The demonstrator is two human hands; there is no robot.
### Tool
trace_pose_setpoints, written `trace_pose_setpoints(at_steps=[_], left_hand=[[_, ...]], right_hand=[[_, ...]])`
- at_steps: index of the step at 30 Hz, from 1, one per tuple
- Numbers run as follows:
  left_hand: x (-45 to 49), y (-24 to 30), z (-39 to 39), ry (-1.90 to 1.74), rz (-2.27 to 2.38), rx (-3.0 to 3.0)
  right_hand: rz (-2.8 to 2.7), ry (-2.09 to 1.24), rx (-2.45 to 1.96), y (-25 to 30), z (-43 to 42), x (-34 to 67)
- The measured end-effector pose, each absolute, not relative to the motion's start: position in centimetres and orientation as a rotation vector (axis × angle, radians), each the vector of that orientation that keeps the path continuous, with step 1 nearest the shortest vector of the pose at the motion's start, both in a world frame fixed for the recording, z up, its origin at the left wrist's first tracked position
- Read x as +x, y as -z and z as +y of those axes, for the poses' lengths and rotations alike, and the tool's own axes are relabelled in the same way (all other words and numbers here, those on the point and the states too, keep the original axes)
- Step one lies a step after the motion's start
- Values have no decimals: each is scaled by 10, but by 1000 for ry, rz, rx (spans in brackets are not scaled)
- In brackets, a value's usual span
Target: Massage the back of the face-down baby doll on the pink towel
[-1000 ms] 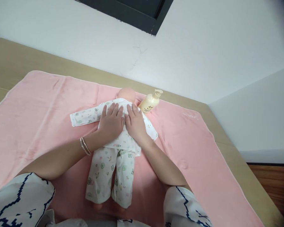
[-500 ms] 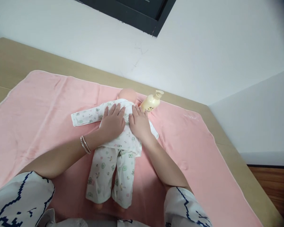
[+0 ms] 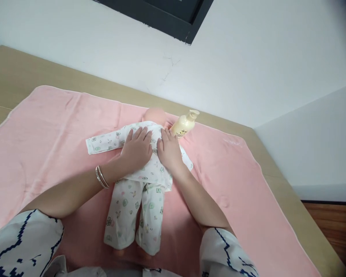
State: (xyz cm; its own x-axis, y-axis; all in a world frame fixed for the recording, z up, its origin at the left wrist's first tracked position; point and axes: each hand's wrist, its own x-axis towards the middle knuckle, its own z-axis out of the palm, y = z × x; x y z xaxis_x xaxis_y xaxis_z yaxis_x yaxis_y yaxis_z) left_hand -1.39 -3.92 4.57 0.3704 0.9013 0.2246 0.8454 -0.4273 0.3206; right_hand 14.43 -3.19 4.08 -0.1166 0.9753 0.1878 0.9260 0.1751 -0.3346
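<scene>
A baby doll (image 3: 134, 209) in white printed pyjamas lies on a pink towel (image 3: 46, 127), its bald head (image 3: 155, 114) pointing away from me. My left hand (image 3: 137, 149) rests flat on the doll's back, fingers stretched out, with bangles on the wrist. Beside it my right hand (image 3: 169, 151) also lies flat on the back, fingers extended toward the neck. A cream pump bottle (image 3: 184, 124) lies on the towel just right of the doll's head, close to my right fingertips.
The towel covers a tan surface (image 3: 14, 73) that runs against a white wall (image 3: 248, 57). A dark frame (image 3: 161, 15) hangs on the wall above. Wooden floor (image 3: 331, 223) shows at the lower right, past the surface's edge.
Both hands stay flat on the doll's back, with only a slight shift of the fingers. The doll and bottle have not moved.
</scene>
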Motion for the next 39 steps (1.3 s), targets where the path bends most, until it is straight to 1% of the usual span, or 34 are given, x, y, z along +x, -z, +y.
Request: trace_pose_setpoints(at_steps=[2,5,9,12,17,24,30,35,39], left_hand=[[-17,-48,-30,-538,1611,2374],[-19,-43,-18,-586,1598,2271],[-16,-25,-17,-767,1578,2269],[-14,-18,-21,-810,1558,2290],[-16,-20,-21,-831,1547,2325],[-16,-21,-23,-911,1585,2407],[-17,-22,-23,-906,1592,2437],[-17,-18,-22,-928,1603,2409],[-14,-16,-27,-891,1605,2392]], right_hand=[[-2203,-100,-1729,-41,-50,130],[-2272,-108,-1636,-41,-65,118],[-2170,-260,-1639,-36,-45,132],[-2083,-278,-1691,-30,-26,145],[-2119,-165,-1711,-31,-26,143],[-2124,108,-1760,-33,-35,137],[-2112,181,-1780,-34,-38,134],[-2112,152,-1771,-35,-37,135],[-2178,-29,-1699,-33,-28,145]])
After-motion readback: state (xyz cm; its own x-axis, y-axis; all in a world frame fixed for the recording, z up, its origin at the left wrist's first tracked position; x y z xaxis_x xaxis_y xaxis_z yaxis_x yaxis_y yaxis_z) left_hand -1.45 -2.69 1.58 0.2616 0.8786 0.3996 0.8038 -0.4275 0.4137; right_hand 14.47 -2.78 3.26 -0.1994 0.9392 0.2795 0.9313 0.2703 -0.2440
